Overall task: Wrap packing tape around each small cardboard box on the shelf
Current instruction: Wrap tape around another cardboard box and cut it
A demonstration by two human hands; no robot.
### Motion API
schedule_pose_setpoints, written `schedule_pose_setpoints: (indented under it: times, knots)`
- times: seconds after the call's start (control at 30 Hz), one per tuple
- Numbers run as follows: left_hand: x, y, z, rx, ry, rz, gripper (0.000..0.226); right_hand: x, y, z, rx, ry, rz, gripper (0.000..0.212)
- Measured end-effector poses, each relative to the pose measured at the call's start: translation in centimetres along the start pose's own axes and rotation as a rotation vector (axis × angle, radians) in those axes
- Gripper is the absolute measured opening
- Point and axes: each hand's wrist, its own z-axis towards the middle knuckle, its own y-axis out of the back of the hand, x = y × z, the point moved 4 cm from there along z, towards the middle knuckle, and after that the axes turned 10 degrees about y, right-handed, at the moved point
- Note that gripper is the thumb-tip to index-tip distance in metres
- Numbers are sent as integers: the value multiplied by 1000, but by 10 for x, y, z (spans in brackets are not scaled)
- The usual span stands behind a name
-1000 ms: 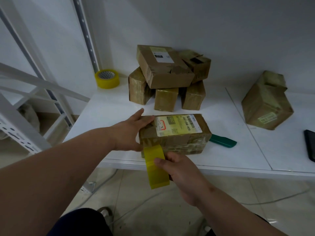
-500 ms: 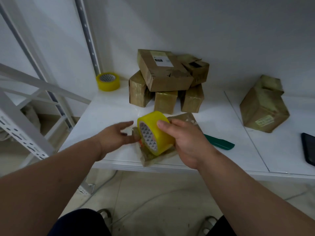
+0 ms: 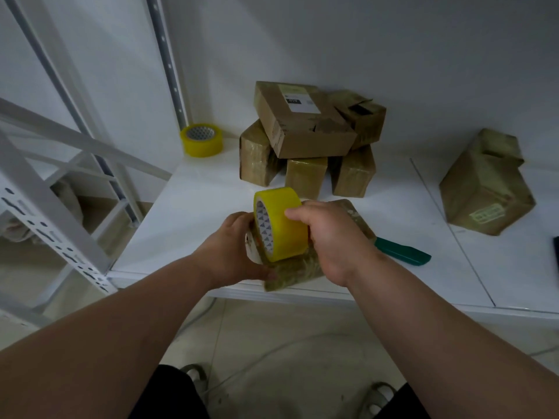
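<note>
right hand [image 3: 329, 237] gripped a yellow packing tape roll [image 3: 281, 223] on top of a small brown taped cardboard box [image 3: 298, 270] at the white shelf [image 3: 193, 201] front edge; left hand [image 3: 234, 249] (fingers curled) held the box's left end.

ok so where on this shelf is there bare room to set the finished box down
Bare shelf lies between the spare tape roll and the box in hand; more between the green cutter and lone right box. The stacked boxes crowd the back.
</note>
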Motion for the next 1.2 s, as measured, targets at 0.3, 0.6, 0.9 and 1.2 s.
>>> schedule_pose_setpoints:
  times: [0.3, 0.6, 0.9, 1.2]
  knots:
    - [-4, 3, 1, -28, 38, 93, 129, -32, 37, -54, 159, -110, 7, 16]
    - [-4, 14, 9, 174, -43, 455, 134, -66, 37, -49, 217, -85, -118, 14]
    - [-5, 2, 10, 47, -67, 323, 124, -81, 38, -57, 218, 34, -317, 59]
    - [10, 6, 9, 230, 161, -360, 108, -9, 35, -32, 318, 236, 12, 34]
